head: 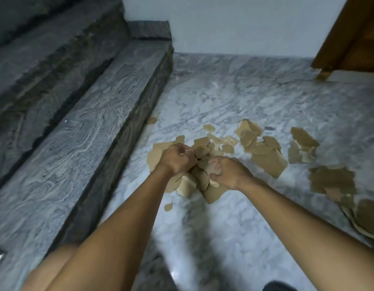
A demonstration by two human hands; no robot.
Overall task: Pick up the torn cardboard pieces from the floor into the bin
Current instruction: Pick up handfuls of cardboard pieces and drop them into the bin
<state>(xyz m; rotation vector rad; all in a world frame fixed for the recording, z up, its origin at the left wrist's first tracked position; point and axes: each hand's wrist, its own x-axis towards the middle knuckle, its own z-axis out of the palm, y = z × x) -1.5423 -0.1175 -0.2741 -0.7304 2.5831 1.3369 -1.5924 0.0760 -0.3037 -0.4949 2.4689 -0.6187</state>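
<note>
Several torn brown cardboard pieces lie scattered over the pale marble floor. My left hand and my right hand are both down on a heap of pieces in the middle of the view. Each hand has its fingers curled round cardboard from that heap. More pieces lie to the right and at the right edge. One small scrap sits alone in front of the heap. No bin is in view.
Dark grey marble stairs rise along the left, their lowest step right beside the heap. A white wall closes the back. A brown wooden door stands at the top right. A dark object shows at the bottom edge.
</note>
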